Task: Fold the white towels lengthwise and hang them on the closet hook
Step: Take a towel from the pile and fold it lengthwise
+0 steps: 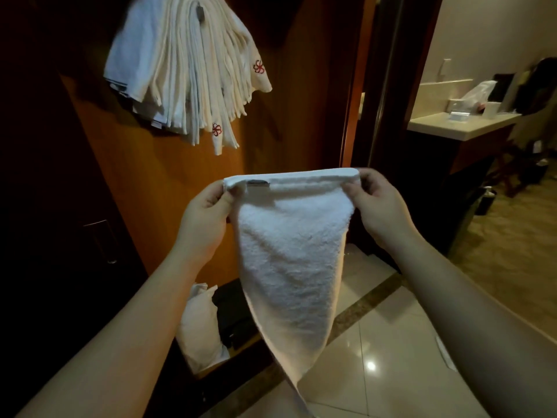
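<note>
A white towel [291, 251] hangs in front of me, held up by its top edge and tapering down toward the floor. My left hand [205, 218] pinches the top left corner. My right hand [376, 203] pinches the top right corner. A small grey label shows on the top hem near the left hand. Up at the left, several folded white towels [187, 70] with red flower emblems hang bunched from a dark closet hook [200, 13] on the wooden closet panel [156, 182]. The hook is mostly buried under them.
A dark closet door with a metal handle [101, 241] stands at the left. A white pillow [200, 324] and a dark object lie on the closet floor. Glossy floor tiles [376, 342] spread below. A vanity counter [461, 123] with toiletries is at the right.
</note>
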The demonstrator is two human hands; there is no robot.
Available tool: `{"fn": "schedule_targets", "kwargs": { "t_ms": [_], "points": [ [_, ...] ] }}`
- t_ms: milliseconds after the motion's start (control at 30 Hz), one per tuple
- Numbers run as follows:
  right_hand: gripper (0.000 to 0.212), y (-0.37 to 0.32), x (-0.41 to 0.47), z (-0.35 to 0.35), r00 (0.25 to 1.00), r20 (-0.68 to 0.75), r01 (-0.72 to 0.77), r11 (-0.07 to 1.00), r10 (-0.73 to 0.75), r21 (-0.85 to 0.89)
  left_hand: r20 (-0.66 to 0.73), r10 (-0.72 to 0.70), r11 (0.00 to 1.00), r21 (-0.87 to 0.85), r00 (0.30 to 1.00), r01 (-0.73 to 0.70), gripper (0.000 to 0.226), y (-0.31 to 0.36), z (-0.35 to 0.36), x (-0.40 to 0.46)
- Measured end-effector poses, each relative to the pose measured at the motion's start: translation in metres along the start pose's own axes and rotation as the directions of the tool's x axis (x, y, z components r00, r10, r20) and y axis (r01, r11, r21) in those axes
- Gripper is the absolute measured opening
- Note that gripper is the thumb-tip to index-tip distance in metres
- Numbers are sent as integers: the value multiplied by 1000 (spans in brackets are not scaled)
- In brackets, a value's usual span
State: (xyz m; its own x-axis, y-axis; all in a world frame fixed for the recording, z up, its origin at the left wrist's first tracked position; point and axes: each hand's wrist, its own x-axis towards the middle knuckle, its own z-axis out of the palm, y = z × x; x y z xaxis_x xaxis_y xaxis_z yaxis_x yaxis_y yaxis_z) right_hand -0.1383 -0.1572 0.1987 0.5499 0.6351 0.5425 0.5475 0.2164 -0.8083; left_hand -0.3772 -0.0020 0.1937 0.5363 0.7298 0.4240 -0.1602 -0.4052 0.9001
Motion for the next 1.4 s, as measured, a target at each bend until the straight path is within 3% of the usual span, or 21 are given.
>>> {"fn": "schedule_targets", "kwargs": {
  "t_ms": [67,267,367,533,600,667,733,800,900,967,1067,1167,1267,1400],
  "points": [
    [10,1,-4,4,997,-73,6,997,-11,-74,0,-6,998,-64,1000,6,26,3,6,-4],
    [24,-5,-11,15,957,-255,114,987,-139,-113,-116,30,988,-150,993,-48,26,17,28,-13],
    [20,-4,-10,11,941,-267,166,970,-210,-176,-130,32,988,-143,991,-51,29,19,32,-16],
    [17,-8,-12,6,947,-283,120,986,-150,-120,-105,32,982,-184,994,-51,24,23,31,-16],
    [18,-12,-11,2,972,-224,59,997,-68,-47,-81,3,978,-209,997,-20,24,24,29,-15],
    [29,-12,-8,-6,992,4,-129,982,130,138,-44,-25,975,-221,999,15,25,25,27,-13],
    [53,-11,-6,-17,904,325,-372,887,279,272,-12,-33,974,-223,999,29,24,25,24,-12],
    [67,-9,-7,-26,814,482,-485,837,324,255,5,-35,974,-222,999,35,24,24,22,-12],
    [73,-7,-9,-31,810,500,-490,822,306,290,19,-58,964,-258,998,61,23,22,19,-13],
    [66,-8,-11,-30,822,511,-485,778,251,399,31,-60,939,-338,998,67,21,19,16,-13],
    [58,-14,-13,-23,804,565,-517,685,184,513,155,-105,849,-500,982,170,28,14,15,-17],
    [49,-15,-14,-17,767,630,-549,631,121,548,274,-224,817,-471,935,333,44,10,19,-21],
    [42,-11,-16,-17,761,640,-562,601,106,568,239,-223,833,-457,945,312,40,2,16,-19],
    [43,-3,-14,-16,775,614,-542,656,150,524,253,-232,829,-454,939,327,40,-10,13,-18]
  ]
}}
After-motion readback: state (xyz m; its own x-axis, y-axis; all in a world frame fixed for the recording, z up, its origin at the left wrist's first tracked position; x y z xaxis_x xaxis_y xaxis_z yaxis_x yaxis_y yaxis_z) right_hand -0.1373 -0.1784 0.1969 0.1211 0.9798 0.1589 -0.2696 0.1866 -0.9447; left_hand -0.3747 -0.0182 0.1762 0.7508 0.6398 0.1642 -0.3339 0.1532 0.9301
